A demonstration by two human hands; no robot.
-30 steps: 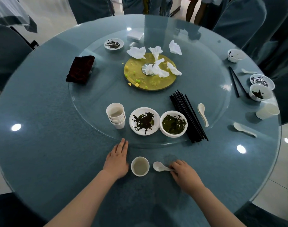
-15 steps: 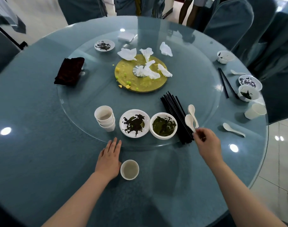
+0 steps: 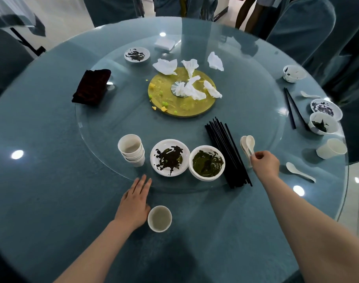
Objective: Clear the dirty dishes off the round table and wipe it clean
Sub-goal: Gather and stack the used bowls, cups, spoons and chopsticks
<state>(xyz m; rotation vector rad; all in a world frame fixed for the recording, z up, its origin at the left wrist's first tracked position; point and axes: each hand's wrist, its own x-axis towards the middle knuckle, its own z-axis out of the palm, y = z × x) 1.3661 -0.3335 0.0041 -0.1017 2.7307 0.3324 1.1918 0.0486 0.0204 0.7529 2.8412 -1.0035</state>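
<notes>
Beside our flat, open left hand on the round blue glass-topped bench sits a small white cup; our right hand pinches two white ceramic spoons past black chopsticks.

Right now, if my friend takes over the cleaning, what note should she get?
Right hand pinches the handles of two white spoons beside the black chopsticks. Left hand rests flat on the table, next to a single cup.
Done: cups stacked; plate, bowl and chopsticks gathered on the glass turntable.
Left: single cup, far-right dishes, crumpled napkins, then wiping.
</notes>
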